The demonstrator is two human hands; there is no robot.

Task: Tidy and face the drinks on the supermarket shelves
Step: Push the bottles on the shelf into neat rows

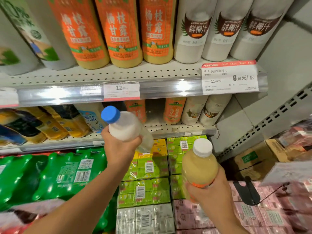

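My left hand (120, 146) grips a white milky bottle with a blue cap (125, 124), held tilted in front of the middle shelf (168, 130). My right hand (208, 193) grips a beige juice bottle with a white cap (199, 164), lower and to the right, over the stacked packs. On the middle shelf behind stand small orange bottles (173, 111) and small coconut bottles (209, 111), with a gap between the orange ones. The top shelf (104, 75) carries large orange bottles (123, 31) and large white coconut bottles (194, 29).
Dark and yellow bottles (42, 124) lie at the left of the middle shelf. Below are green shrink-wrapped bottle packs (50, 174), yellow-green carton packs (148, 174) and pink packs (253, 208). Cardboard boxes (253, 159) sit at the right by the shelf's side panel.
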